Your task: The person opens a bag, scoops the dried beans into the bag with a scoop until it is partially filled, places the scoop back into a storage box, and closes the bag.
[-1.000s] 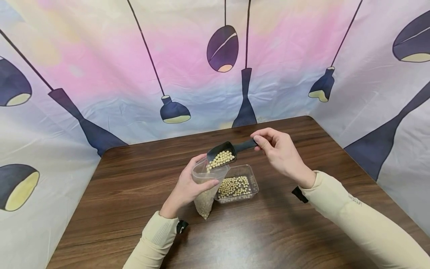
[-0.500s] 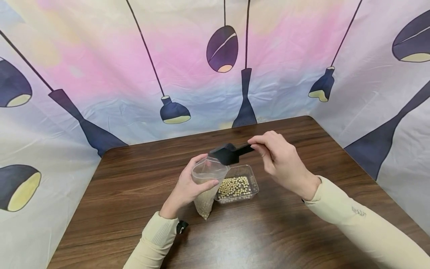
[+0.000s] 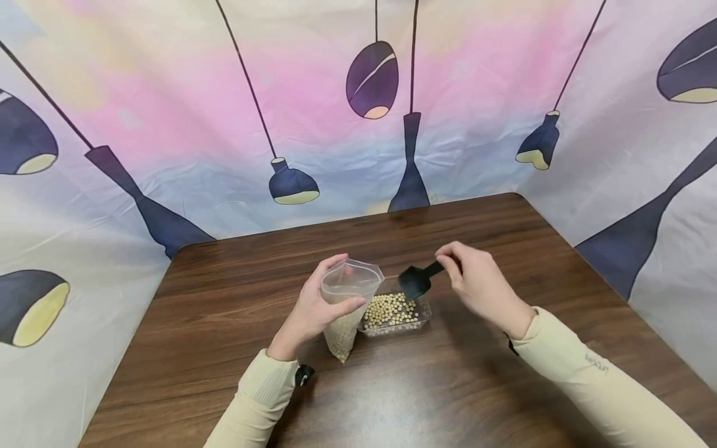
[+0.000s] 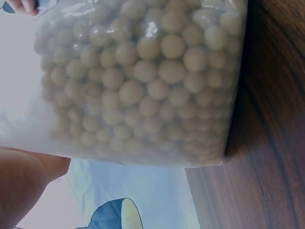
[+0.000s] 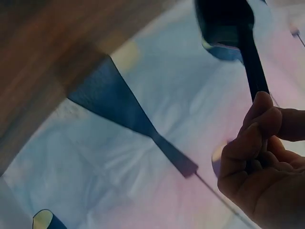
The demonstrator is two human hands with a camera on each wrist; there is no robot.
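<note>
My left hand [image 3: 310,311] grips a clear plastic bag [image 3: 358,280] near its mouth, which gapes upward. Pale round beans fill the bag's lower part, packed close in the left wrist view [image 4: 138,90]. Between thumb and fingers, my right hand [image 3: 478,280] pinches the handle of a black scoop [image 3: 413,282]. The scoop hangs tilted over a clear plastic tray [image 3: 422,314], to the right of the bag. Loose yellowish beans [image 3: 388,310] lie across the tray's floor. Whether the scoop holds any beans cannot be told from its back side.
Everything stands on a dark wooden table [image 3: 235,298]. A cloth backdrop [image 3: 224,112] printed with hanging lamps rises behind the table and along its sides. The tray sits close against the bag's right side.
Beans slid from the scoop toward the bag, then the scoop was turned over above the mouth. My right hand has since moved it right and down over the tray. The left hand stays put.
</note>
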